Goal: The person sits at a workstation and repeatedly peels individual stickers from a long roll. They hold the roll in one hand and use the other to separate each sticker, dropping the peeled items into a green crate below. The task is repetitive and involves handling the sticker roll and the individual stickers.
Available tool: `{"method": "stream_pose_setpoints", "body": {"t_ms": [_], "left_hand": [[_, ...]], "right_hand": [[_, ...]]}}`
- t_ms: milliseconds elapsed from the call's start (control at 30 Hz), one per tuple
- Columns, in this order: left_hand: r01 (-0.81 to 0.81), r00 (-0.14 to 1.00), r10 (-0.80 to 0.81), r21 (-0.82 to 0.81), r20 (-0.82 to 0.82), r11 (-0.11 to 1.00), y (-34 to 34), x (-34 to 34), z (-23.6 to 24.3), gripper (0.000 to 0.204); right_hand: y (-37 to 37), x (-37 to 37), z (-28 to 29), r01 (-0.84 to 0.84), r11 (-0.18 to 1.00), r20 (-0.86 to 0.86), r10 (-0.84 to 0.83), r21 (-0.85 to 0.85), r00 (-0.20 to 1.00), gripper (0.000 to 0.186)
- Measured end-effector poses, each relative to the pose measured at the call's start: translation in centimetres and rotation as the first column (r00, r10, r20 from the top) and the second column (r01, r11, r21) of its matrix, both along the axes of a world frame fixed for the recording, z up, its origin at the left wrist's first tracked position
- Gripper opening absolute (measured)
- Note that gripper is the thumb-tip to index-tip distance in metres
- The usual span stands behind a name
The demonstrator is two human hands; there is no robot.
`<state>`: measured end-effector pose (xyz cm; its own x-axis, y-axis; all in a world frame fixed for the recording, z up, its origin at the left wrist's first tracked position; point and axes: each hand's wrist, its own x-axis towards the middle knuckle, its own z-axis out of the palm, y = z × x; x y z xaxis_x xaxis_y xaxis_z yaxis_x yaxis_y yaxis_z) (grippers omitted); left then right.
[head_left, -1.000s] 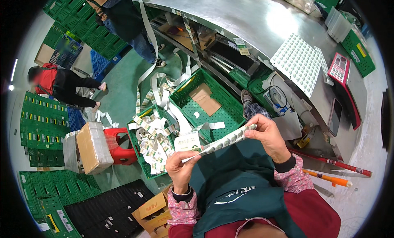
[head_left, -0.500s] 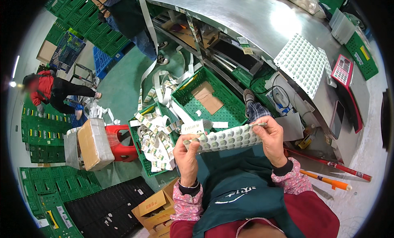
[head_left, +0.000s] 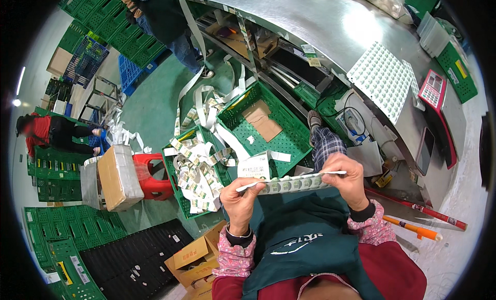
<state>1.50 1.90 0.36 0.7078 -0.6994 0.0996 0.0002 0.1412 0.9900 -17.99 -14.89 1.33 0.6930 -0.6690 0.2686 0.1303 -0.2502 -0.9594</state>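
Note:
I hold a narrow, curved sheet of round green-and-white stickers (head_left: pixel 293 183) stretched crosswise in front of my apron. My left hand (head_left: pixel 239 202) pinches its left end, and my right hand (head_left: pixel 345 178) pinches its right end. Just beyond the sheet is a printed white label (head_left: pixel 253 165). Past that stand a green crate heaped with label strips (head_left: pixel 196 178) and another green crate with torn cardboard (head_left: pixel 263 119) inside.
A steel table (head_left: pixel 289 8) carries a sticker sheet (head_left: pixel 377 78), red scale (head_left: pixel 432 90) and phone (head_left: pixel 425 150). Co-workers stand upper left (head_left: pixel 170 36) and far left (head_left: pixel 57 134). A taped box (head_left: pixel 120 178), red stool (head_left: pixel 157 176) and stacked green crates (head_left: pixel 72 230) are left.
The sticker sheet rose from a slant to level, showed its broad face, then folded narrower. My hands shifted slightly right. The far-left co-worker moved leftward and down in the picture.

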Motion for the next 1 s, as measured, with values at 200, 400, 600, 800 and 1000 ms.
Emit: {"method": "stream_pose_setpoints", "body": {"t_ms": [200,400,600,800,1000], "left_hand": [[-0.002,0.99,-0.002,0.027,0.141,1.0,0.2,0.2,-0.3,0.009],[0.079,0.919,-0.082,0.024,0.385,0.997,0.4,0.8,0.5,0.012],[0.205,0.812,-0.169,-0.001,0.559,0.979,0.3,0.8,2.0,0.025],[0.208,0.801,-0.195,0.042,0.566,0.977,0.1,0.3,2.1,0.025],[0.069,0.89,-0.123,0.136,0.44,0.988,1.0,0.5,1.5,0.01]], "right_hand": [[-1.4,-0.4,-0.2,-0.184,0.98,-0.064,0.188,0.071,0.98,0.019],[-3.9,1.4,4.1,-0.469,0.844,-0.37,0.361,-0.26,0.856,0.025],[-3.5,1.5,4.0,-0.561,0.806,-0.44,0.44,-0.192,0.783,0.014],[-2.5,1.2,3.6,-0.505,0.84,-0.435,0.385,-0.201,0.814,0.016],[-2.8,1.3,4.0,-0.485,0.82,-0.49,0.302,-0.304,0.818,0.018]]}}
